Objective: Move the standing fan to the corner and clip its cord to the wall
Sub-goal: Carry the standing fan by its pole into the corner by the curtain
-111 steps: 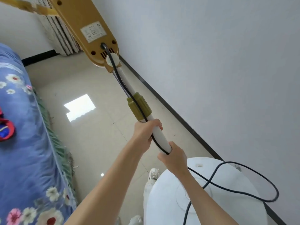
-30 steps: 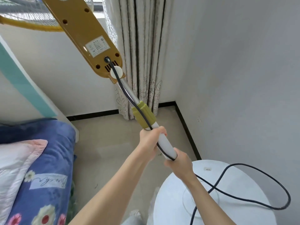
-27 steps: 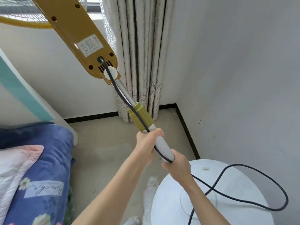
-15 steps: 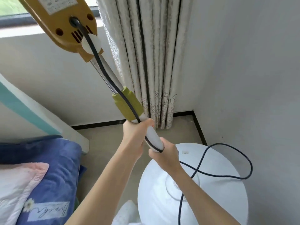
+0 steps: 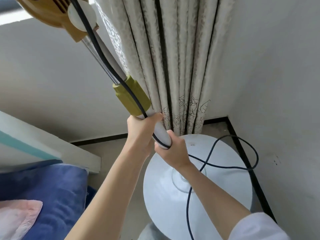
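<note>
The standing fan leans away from me, its white pole (image 5: 161, 134) rising to an olive height collar (image 5: 132, 98) and a yellow control housing (image 5: 50, 13) at the top left. Its round white base (image 5: 216, 187) sits low, close to the room corner. My left hand (image 5: 141, 131) grips the pole just under the collar. My right hand (image 5: 171, 149) grips the pole lower down, with the black cord (image 5: 225, 168) pinched against it. The cord runs down along the pole and loops over the base toward the right wall. The fan head is out of view.
Patterned curtains (image 5: 173, 66) hang in the corner behind the pole. The grey right wall (image 5: 277, 84) and black skirting (image 5: 249, 170) border the base. A bed with blue bedding (image 5: 52, 187) and a pink pillow (image 5: 17, 217) lies at lower left, beside a white-and-teal headboard (image 5: 34, 142).
The fan has been carried along the wall into the corner; the curtains and right wall are much closer, and the base now sits nearer the skirting. Both hands kept their grip.
</note>
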The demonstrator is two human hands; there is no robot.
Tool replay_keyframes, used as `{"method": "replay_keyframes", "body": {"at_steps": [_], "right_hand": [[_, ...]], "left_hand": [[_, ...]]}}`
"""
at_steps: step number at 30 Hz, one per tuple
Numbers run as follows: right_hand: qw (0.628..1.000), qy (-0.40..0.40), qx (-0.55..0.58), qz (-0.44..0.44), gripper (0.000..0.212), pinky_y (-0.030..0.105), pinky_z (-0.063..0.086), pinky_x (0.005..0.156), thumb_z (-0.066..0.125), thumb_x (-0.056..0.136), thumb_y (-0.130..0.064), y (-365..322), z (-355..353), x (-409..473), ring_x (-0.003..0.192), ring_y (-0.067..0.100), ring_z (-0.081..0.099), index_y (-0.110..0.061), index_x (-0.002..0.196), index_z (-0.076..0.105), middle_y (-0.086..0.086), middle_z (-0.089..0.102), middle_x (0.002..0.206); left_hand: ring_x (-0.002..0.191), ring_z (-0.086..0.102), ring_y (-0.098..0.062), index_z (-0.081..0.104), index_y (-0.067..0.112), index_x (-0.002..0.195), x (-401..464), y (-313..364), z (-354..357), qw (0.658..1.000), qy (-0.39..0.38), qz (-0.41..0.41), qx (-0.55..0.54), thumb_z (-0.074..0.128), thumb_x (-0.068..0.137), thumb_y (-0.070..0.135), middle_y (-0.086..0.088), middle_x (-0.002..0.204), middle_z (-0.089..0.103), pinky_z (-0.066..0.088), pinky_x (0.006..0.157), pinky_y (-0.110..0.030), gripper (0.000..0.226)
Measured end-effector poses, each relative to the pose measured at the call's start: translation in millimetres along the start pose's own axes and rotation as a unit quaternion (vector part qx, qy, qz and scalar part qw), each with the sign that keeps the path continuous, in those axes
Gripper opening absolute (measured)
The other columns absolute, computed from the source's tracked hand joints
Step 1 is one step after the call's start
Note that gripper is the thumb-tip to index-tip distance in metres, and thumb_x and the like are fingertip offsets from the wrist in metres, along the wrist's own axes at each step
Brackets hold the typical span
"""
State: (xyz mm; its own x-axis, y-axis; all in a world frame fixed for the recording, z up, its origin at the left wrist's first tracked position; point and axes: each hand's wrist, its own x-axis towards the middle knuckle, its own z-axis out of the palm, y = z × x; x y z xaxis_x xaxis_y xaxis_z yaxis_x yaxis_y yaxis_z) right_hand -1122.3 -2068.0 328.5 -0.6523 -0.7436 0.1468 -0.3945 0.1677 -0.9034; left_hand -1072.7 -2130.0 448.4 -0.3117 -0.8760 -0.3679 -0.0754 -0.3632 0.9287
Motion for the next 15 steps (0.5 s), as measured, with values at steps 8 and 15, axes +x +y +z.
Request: {"method": "replay_keyframes", "body": {"at_steps": [8,15], "right_hand": [[0.998,0.027,-0.025,-0.044,0.021,0.036,0.041,0.044,0.072,0.061,-0.009,125.6,44.9,19.9,0.046,0.033,0.044,-0.004,0.073,0.056,0.003,0.041,0.049],[0.996,0.044,-0.004,-0.076,0.023,0.030,0.041,0.043,0.076,0.057,-0.009,259.9,99.4,22.6,0.045,0.022,0.041,-0.005,0.073,0.059,0.001,0.046,0.051]], "left_hand": [[0.070,0.051,-0.018,0.053,0.009,0.068,76.1,-108.5,13.0,1.000,0.012,0.021,0.012,0.063,0.071,-0.007,-0.006,0.066,0.052,0.046,0.064,-0.029,0.019],[0.073,0.056,-0.022,0.057,0.008,0.065,138.6,-230.2,17.5,0.999,0.023,0.034,-0.007,0.062,0.072,-0.009,-0.006,0.064,0.059,0.049,0.065,-0.031,0.020]]}}
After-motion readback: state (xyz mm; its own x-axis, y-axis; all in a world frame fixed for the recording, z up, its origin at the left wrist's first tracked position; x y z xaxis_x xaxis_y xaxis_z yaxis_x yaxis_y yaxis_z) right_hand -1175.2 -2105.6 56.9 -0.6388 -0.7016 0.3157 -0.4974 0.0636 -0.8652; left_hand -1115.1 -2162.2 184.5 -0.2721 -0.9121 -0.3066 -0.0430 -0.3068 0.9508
